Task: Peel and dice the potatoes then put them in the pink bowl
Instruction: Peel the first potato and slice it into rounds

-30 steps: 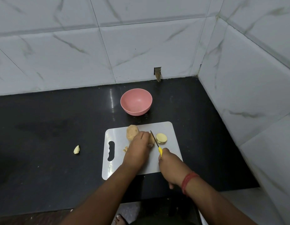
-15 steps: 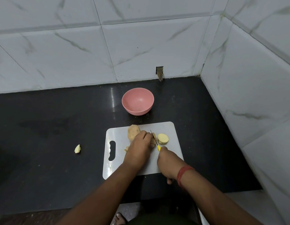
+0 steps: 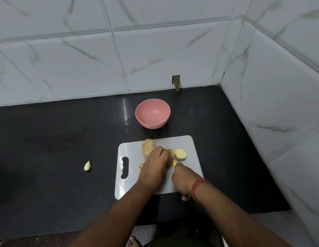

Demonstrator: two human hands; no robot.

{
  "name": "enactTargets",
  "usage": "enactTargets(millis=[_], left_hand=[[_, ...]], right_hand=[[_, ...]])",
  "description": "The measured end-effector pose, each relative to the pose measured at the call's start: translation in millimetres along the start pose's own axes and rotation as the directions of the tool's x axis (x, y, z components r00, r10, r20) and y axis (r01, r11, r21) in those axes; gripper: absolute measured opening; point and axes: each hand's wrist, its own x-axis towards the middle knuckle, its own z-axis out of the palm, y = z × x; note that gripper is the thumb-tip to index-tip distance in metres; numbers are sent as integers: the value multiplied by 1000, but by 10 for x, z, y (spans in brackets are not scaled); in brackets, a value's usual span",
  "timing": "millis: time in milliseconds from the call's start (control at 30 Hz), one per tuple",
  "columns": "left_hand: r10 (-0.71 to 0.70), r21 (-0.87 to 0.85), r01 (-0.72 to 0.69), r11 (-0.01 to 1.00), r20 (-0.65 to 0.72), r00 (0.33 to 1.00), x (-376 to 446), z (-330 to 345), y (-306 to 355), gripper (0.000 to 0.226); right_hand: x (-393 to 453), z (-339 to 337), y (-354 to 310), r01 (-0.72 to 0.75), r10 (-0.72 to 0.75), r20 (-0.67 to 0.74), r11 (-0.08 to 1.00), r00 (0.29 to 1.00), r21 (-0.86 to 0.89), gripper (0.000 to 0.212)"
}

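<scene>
Yellow-handled small knife (image 3: 173, 162) gripped in my right hand (image 3: 183, 177), slicing. My left hand (image 3: 156, 166) holds the tan unpeeled potato (image 3: 148, 146); fingertips near the blade could get nicked if it rolls.

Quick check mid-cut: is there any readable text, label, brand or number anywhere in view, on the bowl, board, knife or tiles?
None: no readable text in this view.
pink bowl: plain, no marking.
cutting board: plain white, no print.
knife: only a bit of yellow handle shows; no brand visible.
wall tiles: grey veining only.
</scene>
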Motion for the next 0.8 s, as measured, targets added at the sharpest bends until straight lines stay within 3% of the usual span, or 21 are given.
enactTargets(millis=[267,333,367,400,433,467,500,533,567,600,667,700,733,767,800], left_hand=[[29,9,-30,1000,26,999,24,-8,-23,21],[36,9,-37,999,32,999,23,-16,-30,19],[24,0,-24,1000,35,999,25,-13,-37,18],[6,-11,-6,1000,35,999,28,-4,-47,17],[-11,-23,12,1000,38,999,33,0,-52,16],[-23,-34,24,999,43,999,42,1,-56,15],[-27,-41,29,999,42,999,51,-3,-56,15],[-27,-43,29,999,35,999,56,-4,-55,14],[-28,-42,29,999,27,999,58,-7,-51,14],[-29,-40,30,999,19,999,58,-9,-46,14],[-34,-42,35,999,16,999,52,0,-43,15],[-38,-51,39,998,17,999,49,5,-43,16],[-45,-62,46,997,18,999,46,14,-46,18],[-51,-71,53,996,21,998,41,20,-47,22],[-57,-75,59,995,27,998,37,27,-46,27]], right_hand=[[158,26,57,-17,15,81,1000,997,20,33],[314,81,117,21,-21,-62,1000,998,3,22],[340,4,157,72,-71,14,994,997,-88,12],[382,65,275,124,-124,27,900,992,-418,31],[320,145,352,128,-36,136,626,990,-769,42],[275,158,362,249,106,315,401,943,-882,43],[226,194,337,419,7,427,178,904,-890,37],[116,208,341,448,37,458,152,888,-881,33],[-31,129,290,421,2,422,73,906,-904,31],[-129,114,260,440,-9,443,-96,897,-893,31],[-221,307,394,278,-53,291,-175,955,-945,36],[-169,397,473,23,-175,46,-128,983,-992,41],[-108,436,597,-180,-286,-213,137,934,-974,43],[-36,463,689,-250,-310,-406,438,860,-863,42],[-20,526,777,-264,-260,-496,599,829,-756,41]])
